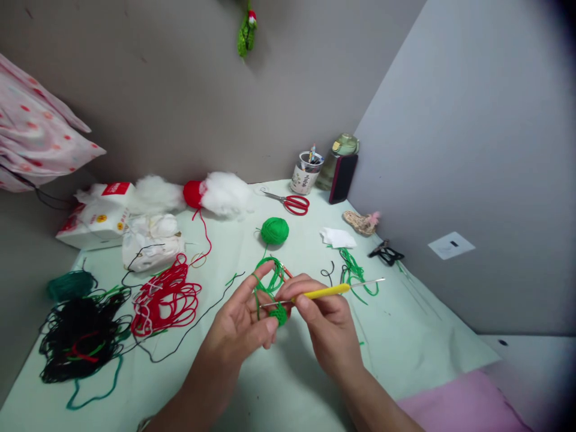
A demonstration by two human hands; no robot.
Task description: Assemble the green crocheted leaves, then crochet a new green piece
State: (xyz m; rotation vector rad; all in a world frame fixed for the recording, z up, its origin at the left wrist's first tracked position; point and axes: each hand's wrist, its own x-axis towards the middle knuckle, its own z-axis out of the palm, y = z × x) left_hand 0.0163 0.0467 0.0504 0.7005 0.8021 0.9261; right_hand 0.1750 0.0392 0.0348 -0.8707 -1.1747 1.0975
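Note:
My left hand (245, 324) pinches a small green crocheted piece (279, 314) between thumb and fingers, and green yarn loops round its raised index finger. In my right hand (326, 324) is a crochet hook with a yellow handle (326, 291); the hook's metal tip lies across the left fingers just above the green piece. Loose green yarn loops (272, 277) lie behind the hands, and a green yarn ball (275, 231) sits farther back on the table. An orange stick-like tool (286, 271) is partly hidden behind the right fingers.
Red-handled scissors (296, 204), a pen cup (306, 174) and a dark phone (344, 179) stand or lie at the back. Red yarn (168, 300), black yarn (83, 336) and white stuffing (227, 195) are on the left. A black clip (387, 253) lies right, by the wall.

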